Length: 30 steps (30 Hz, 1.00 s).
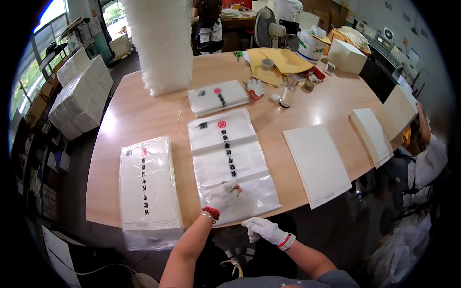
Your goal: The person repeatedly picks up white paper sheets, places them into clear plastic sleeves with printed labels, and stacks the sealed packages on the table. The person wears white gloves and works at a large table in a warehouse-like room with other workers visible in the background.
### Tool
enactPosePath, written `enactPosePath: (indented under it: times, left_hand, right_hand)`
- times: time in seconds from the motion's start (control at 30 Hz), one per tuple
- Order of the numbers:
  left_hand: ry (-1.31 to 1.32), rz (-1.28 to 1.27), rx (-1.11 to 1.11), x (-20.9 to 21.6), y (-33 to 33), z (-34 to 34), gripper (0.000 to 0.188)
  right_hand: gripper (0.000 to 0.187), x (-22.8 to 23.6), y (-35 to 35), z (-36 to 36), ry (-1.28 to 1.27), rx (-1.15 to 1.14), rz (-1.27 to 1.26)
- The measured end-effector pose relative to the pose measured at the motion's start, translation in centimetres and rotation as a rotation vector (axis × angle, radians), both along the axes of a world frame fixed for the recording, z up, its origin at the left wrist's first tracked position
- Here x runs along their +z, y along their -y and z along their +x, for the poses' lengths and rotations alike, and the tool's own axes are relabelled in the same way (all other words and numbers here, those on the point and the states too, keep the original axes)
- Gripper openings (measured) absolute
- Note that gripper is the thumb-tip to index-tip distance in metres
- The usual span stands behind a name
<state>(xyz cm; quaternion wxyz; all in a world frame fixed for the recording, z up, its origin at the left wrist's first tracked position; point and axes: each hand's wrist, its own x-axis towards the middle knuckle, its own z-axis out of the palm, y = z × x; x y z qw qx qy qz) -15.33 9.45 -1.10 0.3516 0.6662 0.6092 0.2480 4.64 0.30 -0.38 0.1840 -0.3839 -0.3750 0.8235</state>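
A stack of clear plastic bags (230, 129) with black characters and a red round mark lies in front of me, creased across. On its near part is my left hand (223, 197), in a white glove with a red cuff; its fingers are curled together at the top bag's surface. By the table's front edge, just off the bags' near corner, my right hand (266, 230) hovers in a similar glove, fingers apart, holding nothing. Left of the bags lies a pile of filled bags (149, 187) with white sheets inside. A stack of white sheets (317, 163) is on the right.
Another bag bundle (218, 97) lies farther back, beside a spare glove (255, 89). A tall translucent stack (163, 48) rises at the back left. Tape, yellow envelopes (283, 60) and a bucket (309, 47) stand behind. At the right edge, a person (427, 158) sits near paper stacks (372, 134).
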Motion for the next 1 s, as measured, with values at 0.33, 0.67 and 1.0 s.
enactPosePath:
  times: [0.33, 0.67, 1.0]
  left_hand:
    - [0.498, 0.123, 0.063, -1.6, -3.2, -3.1, 0.02]
    - [0.807, -0.163, 0.065, 5.5, -5.4, -0.4, 0.036]
    - [-0.229, 0.528, 0.037, 12.0, 1.6, -0.3, 0.044]
  right_hand:
    - [0.037, -4.8, -7.6, -2.9, 0.66, -0.379, 0.575]
    - [0.016, 3.0, -9.6, -9.0, 0.535, -0.498, 1.197]
    - [0.04, 0.9, -2.1, 1.5, 0.269, -0.144, 1.258]
